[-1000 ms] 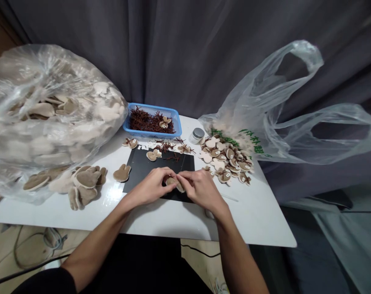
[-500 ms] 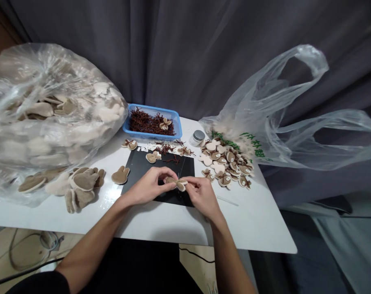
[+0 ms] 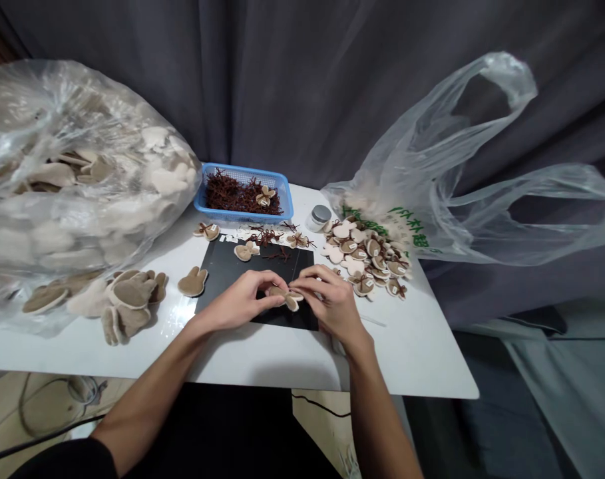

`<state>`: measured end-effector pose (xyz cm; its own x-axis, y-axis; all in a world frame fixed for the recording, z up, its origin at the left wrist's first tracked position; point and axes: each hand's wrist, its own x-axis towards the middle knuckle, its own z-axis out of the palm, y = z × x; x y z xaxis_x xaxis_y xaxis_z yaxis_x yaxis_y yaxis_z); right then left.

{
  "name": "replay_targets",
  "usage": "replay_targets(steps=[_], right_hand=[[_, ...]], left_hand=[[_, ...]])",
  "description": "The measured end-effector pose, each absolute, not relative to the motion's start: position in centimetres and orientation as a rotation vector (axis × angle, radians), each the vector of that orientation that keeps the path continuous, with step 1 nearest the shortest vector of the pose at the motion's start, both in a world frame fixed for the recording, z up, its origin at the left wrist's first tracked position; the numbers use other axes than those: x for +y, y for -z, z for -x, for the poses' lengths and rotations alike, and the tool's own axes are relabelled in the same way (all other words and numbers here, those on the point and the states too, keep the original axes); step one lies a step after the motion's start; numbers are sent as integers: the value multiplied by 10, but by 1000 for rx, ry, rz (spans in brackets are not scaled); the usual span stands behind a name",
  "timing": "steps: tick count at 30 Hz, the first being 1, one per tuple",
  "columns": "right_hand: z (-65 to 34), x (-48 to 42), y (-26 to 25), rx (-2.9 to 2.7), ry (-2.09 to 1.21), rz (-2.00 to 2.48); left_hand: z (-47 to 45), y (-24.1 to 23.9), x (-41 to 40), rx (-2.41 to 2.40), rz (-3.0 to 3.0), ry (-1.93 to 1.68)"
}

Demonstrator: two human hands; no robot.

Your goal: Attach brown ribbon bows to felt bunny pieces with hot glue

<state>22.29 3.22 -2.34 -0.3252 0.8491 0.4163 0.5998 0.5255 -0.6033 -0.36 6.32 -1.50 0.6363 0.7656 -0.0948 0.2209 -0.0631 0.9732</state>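
Observation:
My left hand [image 3: 247, 298] is closed, its thumb and fingers pinching a small brown bunny-shaped fabric piece [image 3: 291, 302] with pale ears. The piece is held above a black mat [image 3: 282, 319]. My right hand [image 3: 332, 301] reaches in from the other side, thumb and forefinger pinched together at the middle of the piece. Whatever is between those fingertips is too small to make out. On the mat beyond lie another bunny piece [image 3: 246, 250] with a white tag and brown ribbon bows [image 3: 265, 235]. A plain bunny piece [image 3: 192, 282] rests by the mat's left edge.
A blue basket [image 3: 242, 217] of brown bows stands at the back, beside a small lidded jar [image 3: 319, 218]. Tagged bunny pieces are heaped [image 3: 365, 256] at right, before a clear carrier bag [image 3: 432, 199]. A large plastic bag [image 3: 92, 226] of fabric pieces fills the left.
My right hand has turned and risen slightly, and its fingertips have shifted from the ear side to the middle of the bunny piece. My left hand keeps its hold. The view has shifted slightly.

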Motion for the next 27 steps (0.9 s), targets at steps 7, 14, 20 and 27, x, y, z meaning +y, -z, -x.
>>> replay_targets(steps=[7,14,20,27], right_hand=[[-212,26,26,-2018,-561,1315],[-204,9,35,-1826,-577,1417],[-209,7,30,-1746,-586,1396],[-211,13,32,-1836,-568,1305]], left_hand=[[6,22,64,792,-1578,-587],[3,16,63,805,-1594,-576],[3,11,64,792,-1609,-558],[4,14,64,794,-1649,-561]])
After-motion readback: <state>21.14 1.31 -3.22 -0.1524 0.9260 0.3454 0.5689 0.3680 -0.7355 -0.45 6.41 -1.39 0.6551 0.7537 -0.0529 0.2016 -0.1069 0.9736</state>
